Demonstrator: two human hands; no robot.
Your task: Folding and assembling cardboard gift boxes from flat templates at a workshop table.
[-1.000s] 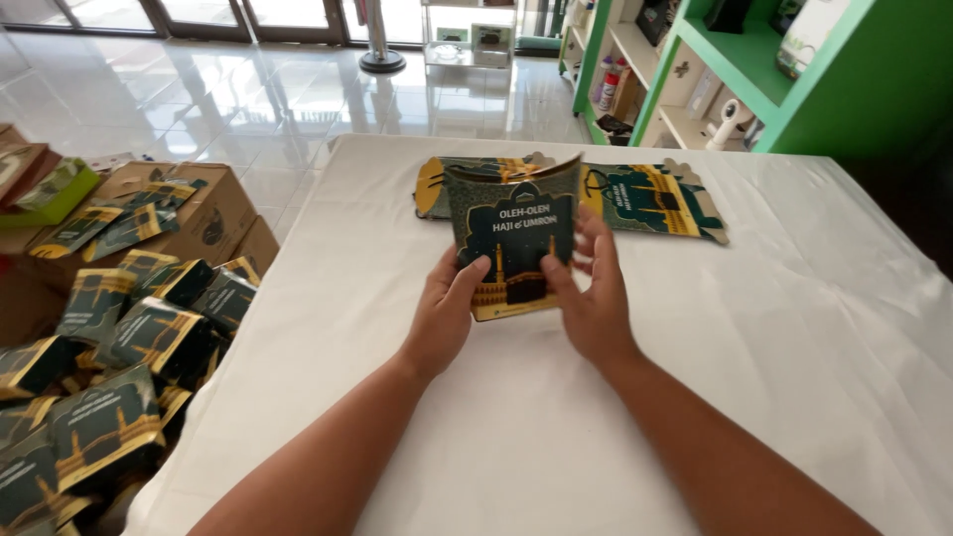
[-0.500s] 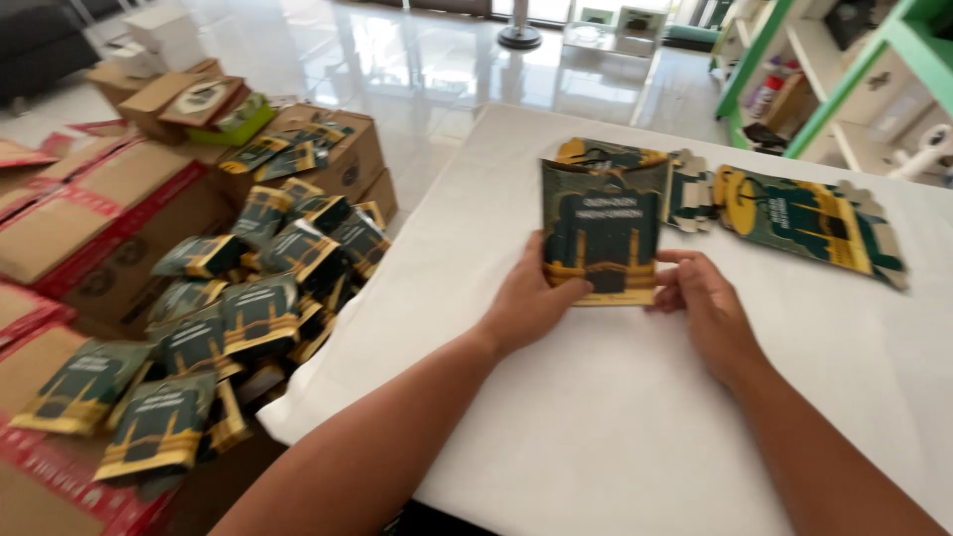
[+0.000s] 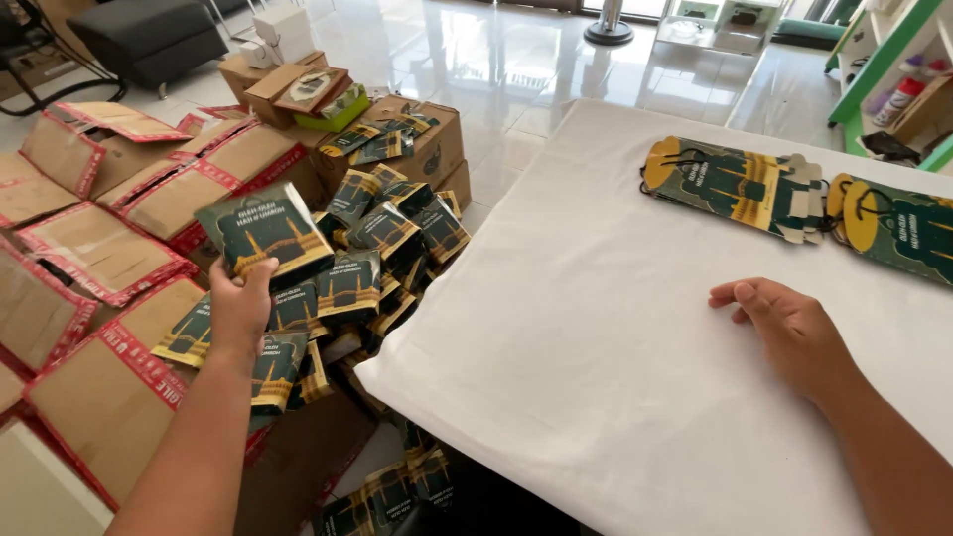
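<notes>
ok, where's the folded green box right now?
Head view, left side: the green box is held up in the left hand, off the table, above the pile of boxes.

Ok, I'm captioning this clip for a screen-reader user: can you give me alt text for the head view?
The person's left hand holds a folded dark green and gold cardboard gift box over a heap of matching folded boxes beside brown cardboard cartons. The right hand rests open on a white-clothed table, where flat unfolded green box blanks lie farther back.
</notes>
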